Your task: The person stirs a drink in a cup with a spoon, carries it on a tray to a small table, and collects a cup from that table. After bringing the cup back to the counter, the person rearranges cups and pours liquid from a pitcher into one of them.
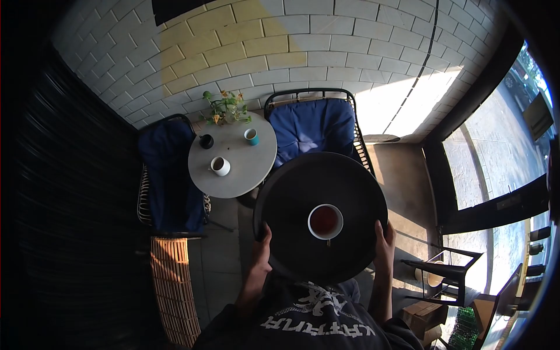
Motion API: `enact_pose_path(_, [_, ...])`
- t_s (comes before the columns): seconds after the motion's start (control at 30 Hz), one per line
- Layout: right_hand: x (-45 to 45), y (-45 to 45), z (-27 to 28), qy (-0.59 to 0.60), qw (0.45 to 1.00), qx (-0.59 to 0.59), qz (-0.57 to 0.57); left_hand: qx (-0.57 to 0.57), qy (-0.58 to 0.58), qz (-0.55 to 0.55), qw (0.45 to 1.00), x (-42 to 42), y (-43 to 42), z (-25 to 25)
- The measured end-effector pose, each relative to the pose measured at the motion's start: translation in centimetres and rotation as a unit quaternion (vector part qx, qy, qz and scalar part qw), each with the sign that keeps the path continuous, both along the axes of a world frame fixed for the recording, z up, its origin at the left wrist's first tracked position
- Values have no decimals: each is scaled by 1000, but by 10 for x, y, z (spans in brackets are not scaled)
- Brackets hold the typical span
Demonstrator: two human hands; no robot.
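A round black tray (286, 192) is held level in front of my chest. My left hand (262, 249) grips its left rim, thumb on top and fingers hidden below. On the opposite rim my right hand (384, 242) holds it the same way. Near the tray's middle stands a white cup (325, 221) of reddish-brown liquid, a small tag showing at its lower edge. Beyond the tray is a round grey table (233, 185), bearing a white mug (220, 167) with dark contents, a teal cup (251, 137) and a small black cup (206, 141).
A potted plant (227, 108) with orange flowers stands at the table's back edge. Blue-cushioned chairs (315, 125) flank the table by a white brick wall (350, 44). At right are a glass door (490, 157), a black stool (455, 271) and cardboard boxes (424, 315).
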State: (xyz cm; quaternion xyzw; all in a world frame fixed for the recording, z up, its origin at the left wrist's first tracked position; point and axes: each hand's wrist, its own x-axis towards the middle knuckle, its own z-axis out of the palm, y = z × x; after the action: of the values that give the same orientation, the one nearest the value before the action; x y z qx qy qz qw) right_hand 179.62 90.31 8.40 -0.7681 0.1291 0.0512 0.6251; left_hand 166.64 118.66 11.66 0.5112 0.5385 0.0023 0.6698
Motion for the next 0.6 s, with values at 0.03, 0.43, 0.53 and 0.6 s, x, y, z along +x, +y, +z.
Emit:
enact_pose_path(0.03, [-2, 1, -1, -1, 1000, 0, -3, 0, -1, -3, 1000, -1, 2, -3])
enact_pose_path(0.43, [-27, 0, -6, -41, 998, -2, -48, 29, -134, -73, 988, -6, 25, -55])
enact_pose_path(0.53, [-37, 0, 17, -77, 996, 19, -26, 21, -139, -136, 981, 2, 31, -55])
enact_pose_path(0.6, [-45, -9, 10, -118, 992, 29, -16, -19, -119, -126, 985, 11, 35, -70])
